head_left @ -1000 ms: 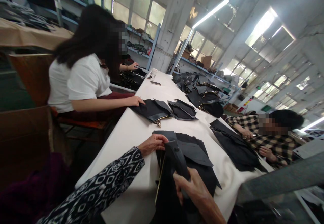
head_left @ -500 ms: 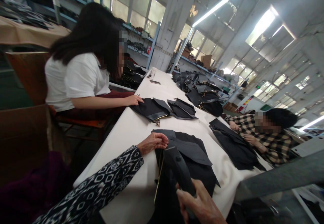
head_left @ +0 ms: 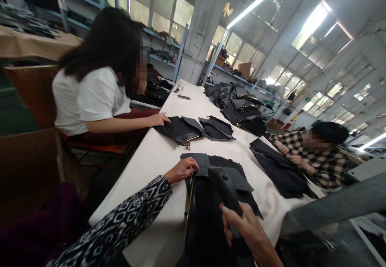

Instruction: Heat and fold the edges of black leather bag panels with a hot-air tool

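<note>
My left hand (head_left: 182,169), in a black-and-white patterned sleeve, is at the upper left corner of a black bag piece (head_left: 205,210). Its fingers are bent down and pinch at the edge, by the end of a gold zipper (head_left: 188,210). My right hand (head_left: 245,229) wraps round the handle of a black hand-held tool (head_left: 224,186) with a curved body; its kind is unclear. The tool's head is over the piece, hiding part of it. Flat dark panels (head_left: 199,160) lie under and beyond the bag piece.
The white-covered table (head_left: 144,162) runs away from me. Black bag pieces (head_left: 179,130) lie near a co-worker in white (head_left: 99,94) at left. Another stack (head_left: 277,170) is before a person in a checked shirt (head_left: 319,162) at right. A heap of bags (head_left: 244,110) sits farther back.
My left hand has lowered, its fingers coming down onto the bag piece. My right hand has moved the tool to the right, uncovering more of the piece's upper left.
</note>
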Available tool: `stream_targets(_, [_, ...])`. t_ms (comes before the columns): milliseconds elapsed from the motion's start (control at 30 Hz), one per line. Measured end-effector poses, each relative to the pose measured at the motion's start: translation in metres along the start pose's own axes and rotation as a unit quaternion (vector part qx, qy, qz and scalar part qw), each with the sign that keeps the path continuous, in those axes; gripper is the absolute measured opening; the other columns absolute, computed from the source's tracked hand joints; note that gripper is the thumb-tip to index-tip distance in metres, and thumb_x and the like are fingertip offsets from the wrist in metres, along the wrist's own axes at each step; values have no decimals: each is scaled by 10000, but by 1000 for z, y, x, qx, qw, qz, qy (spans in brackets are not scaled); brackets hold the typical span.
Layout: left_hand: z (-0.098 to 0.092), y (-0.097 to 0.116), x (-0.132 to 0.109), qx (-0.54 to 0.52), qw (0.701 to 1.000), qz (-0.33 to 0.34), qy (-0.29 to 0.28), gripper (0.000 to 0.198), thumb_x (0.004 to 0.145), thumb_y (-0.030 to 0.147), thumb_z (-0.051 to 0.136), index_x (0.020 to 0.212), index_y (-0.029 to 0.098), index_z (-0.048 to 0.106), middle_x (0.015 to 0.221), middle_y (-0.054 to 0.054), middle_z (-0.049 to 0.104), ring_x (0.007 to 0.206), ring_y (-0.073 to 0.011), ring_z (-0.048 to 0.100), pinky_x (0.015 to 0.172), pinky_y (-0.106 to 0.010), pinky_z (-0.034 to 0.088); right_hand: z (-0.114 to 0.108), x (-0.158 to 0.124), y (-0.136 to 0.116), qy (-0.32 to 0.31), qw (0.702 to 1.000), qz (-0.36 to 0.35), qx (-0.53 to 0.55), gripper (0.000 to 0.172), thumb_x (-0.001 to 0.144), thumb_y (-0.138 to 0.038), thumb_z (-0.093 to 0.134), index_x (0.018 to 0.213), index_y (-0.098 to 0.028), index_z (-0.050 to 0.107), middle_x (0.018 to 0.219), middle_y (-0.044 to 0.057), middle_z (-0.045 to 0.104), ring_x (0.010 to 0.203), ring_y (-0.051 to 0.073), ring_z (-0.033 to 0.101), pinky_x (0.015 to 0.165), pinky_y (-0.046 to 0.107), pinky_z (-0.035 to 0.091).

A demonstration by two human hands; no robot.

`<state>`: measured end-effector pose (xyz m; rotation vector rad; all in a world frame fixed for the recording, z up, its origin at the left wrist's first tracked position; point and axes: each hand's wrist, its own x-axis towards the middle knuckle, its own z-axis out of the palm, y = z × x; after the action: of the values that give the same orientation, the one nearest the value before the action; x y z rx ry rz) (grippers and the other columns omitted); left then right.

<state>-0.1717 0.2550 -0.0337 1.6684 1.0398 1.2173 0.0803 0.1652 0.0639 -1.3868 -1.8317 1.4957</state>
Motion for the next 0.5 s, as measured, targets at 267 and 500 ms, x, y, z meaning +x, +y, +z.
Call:
stream_targets(267, [-2,-7,-3,278,955,100,-13,331,782,80,550,1023,224,726,1111,-81,627,1045,-246,513,946,-393,386,-11,-36,24,5,999,13,47,454,796,-563,583,919,-130,525,533,-43,495,396,95,463,395,210,407])
stream_targets(500, [11,17,1,400,904,150,24,173,885,194,536,885,211,708,991,-37,706,1059,-244,499,988,-433,333,-25,-77,30,58,997,55,21,517,754,-580,609,1023,-142,558,569,-30,531,462,128,515,475,242,438])
